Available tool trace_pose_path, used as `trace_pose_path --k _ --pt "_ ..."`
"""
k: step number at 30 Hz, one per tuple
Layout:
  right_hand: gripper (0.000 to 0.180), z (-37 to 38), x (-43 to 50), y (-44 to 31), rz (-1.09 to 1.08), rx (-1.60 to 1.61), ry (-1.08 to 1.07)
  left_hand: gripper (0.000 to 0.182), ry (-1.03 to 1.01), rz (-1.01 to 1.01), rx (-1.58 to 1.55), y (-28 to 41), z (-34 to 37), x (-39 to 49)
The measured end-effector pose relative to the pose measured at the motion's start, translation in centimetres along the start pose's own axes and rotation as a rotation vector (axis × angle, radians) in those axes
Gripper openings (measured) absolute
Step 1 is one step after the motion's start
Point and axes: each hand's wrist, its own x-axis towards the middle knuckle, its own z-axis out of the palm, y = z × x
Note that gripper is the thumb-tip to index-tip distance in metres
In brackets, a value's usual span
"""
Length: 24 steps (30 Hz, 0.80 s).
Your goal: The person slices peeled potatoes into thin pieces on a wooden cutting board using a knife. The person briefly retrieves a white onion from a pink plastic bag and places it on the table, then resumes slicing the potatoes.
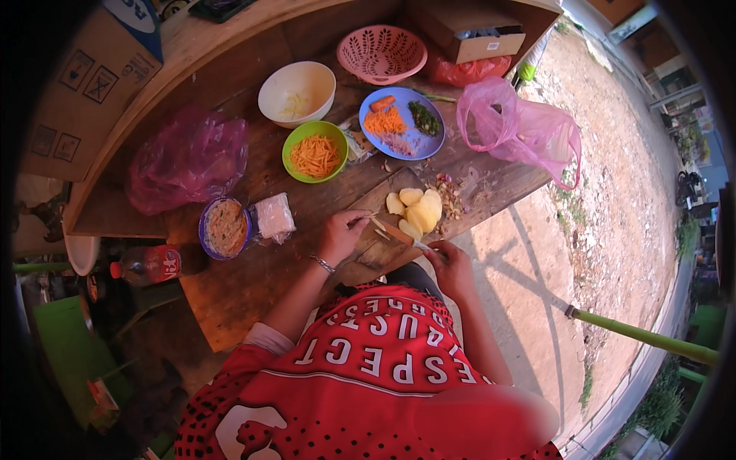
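My right hand [450,265] grips the pale handle of a kitchen knife [398,233], its blade pointing left over a wooden cutting board [368,247]. Thin cut potato strips [377,223] are pinched between the fingertips of my left hand [343,233], just beyond the blade's tip. Right behind the knife, several peeled potato pieces [423,210] lie in a heap on the board. Beyond them stand a green bowl [286,167] of carrot strips [315,156] and a white bowl [322,95] holding a few pale strips [295,105].
A blue plate [422,150] bears shredded carrot and chopped greens. Peelings [451,195] litter the table [230,299]. Around it are a pink basket [382,54], plastic bags [190,161], a purple-rimmed bowl of mixture [225,228], a wrapped white block [274,215] and a bottle [152,265].
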Motion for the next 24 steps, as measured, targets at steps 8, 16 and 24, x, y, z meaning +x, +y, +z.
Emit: trace_pose_path --k 8,16,24 --pt "0.031 -1.6 0.3 -0.7 0.087 -0.006 -0.039 0.02 0.091 0.006 -0.253 5.4 -3.1 3.0" --pt "0.031 -1.0 -0.2 -0.9 0.151 0.023 -0.061 0.024 0.467 0.489 0.018 16.2 -14.7 17.5" --pt "0.03 -0.3 -1.1 -0.2 0.108 0.048 -0.031 0.028 0.485 0.244 0.389 3.6 -20.2 22.9"
